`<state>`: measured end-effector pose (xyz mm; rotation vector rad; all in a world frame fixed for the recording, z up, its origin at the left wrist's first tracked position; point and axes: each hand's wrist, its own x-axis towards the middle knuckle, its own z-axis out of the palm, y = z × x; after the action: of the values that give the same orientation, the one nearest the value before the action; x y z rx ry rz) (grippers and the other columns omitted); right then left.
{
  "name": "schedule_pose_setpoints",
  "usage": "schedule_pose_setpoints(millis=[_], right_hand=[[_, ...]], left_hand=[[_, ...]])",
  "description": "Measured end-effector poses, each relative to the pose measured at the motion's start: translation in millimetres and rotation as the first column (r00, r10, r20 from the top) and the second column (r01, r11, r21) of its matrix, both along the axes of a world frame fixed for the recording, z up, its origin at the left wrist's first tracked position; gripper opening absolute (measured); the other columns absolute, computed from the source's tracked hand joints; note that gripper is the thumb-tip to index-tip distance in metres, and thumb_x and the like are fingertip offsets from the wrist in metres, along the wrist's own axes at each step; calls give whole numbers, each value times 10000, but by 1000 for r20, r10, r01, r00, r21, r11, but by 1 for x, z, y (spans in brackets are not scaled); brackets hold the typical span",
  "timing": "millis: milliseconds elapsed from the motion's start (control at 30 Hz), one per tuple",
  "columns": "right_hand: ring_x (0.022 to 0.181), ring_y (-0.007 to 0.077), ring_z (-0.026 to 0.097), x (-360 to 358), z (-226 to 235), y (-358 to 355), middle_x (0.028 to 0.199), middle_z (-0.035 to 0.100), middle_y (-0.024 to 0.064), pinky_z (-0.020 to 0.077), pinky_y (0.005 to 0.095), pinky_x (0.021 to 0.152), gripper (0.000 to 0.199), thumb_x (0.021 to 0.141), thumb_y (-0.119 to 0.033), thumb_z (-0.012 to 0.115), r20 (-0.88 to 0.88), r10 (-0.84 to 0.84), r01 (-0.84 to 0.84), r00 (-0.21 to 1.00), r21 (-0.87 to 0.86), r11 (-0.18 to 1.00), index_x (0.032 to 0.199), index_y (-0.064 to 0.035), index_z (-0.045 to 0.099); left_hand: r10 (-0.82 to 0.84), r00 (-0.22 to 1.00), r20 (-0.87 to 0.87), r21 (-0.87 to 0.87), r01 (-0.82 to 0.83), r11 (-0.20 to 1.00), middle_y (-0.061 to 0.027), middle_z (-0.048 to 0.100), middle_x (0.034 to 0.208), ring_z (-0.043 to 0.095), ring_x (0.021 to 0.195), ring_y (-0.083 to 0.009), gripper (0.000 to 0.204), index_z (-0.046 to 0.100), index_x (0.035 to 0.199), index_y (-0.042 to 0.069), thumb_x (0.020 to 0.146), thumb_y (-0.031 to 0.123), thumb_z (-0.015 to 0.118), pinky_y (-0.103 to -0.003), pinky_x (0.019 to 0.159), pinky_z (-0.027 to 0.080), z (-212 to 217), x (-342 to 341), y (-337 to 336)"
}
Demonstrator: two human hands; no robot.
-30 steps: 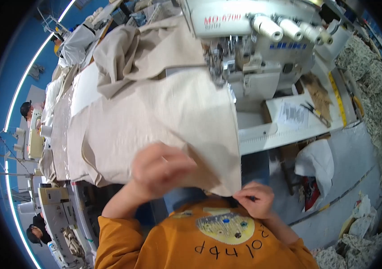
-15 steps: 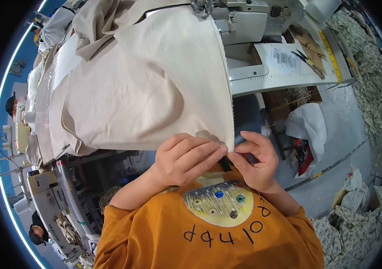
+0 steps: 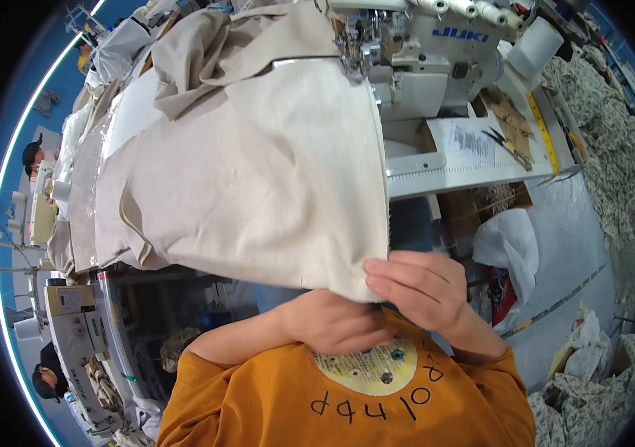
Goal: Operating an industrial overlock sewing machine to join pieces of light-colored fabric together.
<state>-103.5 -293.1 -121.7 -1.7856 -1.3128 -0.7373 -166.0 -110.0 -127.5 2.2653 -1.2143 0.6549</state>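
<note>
A large piece of cream fabric (image 3: 258, 186) stretches from the sewing machine (image 3: 436, 71) toward me, its right edge running straight down to a near corner. My right hand (image 3: 425, 290) pinches that corner, thumb and fingers closed over the edge. Just below the near edge, my left hand (image 3: 340, 322) is partly tucked under the fabric. Motion smears its fingers, so whether it holds anything does not show. At the far end, the fabric's right edge meets the machine's needle and presser area, where a bunched beige section (image 3: 198, 59) lies to the left.
Yellow-handled snips (image 3: 507, 145) and a paper label sheet (image 3: 472, 141) rest on the machine table (image 3: 474, 173), beside a yellow measuring tape (image 3: 543, 130). A thread cone (image 3: 537, 46) stands at the back. Patterned fabric (image 3: 608, 149) is heaped at right; other machines and people are at left.
My left hand has dropped from the fabric's upper side to below its edge. My right hand has moved onto the corner, which hangs lower now. The view has tilted up slightly.
</note>
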Motion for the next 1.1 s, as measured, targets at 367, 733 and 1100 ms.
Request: schedule_pose_setpoints(millis=[367, 733, 1100], right_hand=[[758, 186, 684, -16, -19, 13, 931, 726, 70, 555, 249, 614, 143, 734, -15, 754, -310, 47, 40, 949, 267, 963, 863, -46, 699], [814, 176, 674, -2, -42, 1, 972, 717, 67, 551, 246, 635, 152, 784, -83, 715, 9, -32, 32, 999, -30, 999, 934, -57, 713], [702, 115, 582, -11, 3, -9, 1064, 660, 39, 492, 225, 599, 195, 794, -106, 659, 29, 37, -25, 999, -359, 933, 980, -53, 684]], left_hand=[[174, 657, -733, -560, -729, 392, -67, 664, 1021, 635, 960, -219, 218, 658, 1090, 58, 908, 176, 641, -330, 894, 482, 42, 2, 153], [729, 188, -658, 373, -759, 533, -113, 671, 1054, 644, 990, -220, 223, 639, 1135, 5, 946, 116, 594, -327, 921, 476, 116, -112, 289], [515, 854, -71, 233, -488, 841, -116, 638, 1190, 605, 1092, -322, 268, 683, 1097, 62, 834, 110, 667, -375, 915, 487, 97, 111, 92]])
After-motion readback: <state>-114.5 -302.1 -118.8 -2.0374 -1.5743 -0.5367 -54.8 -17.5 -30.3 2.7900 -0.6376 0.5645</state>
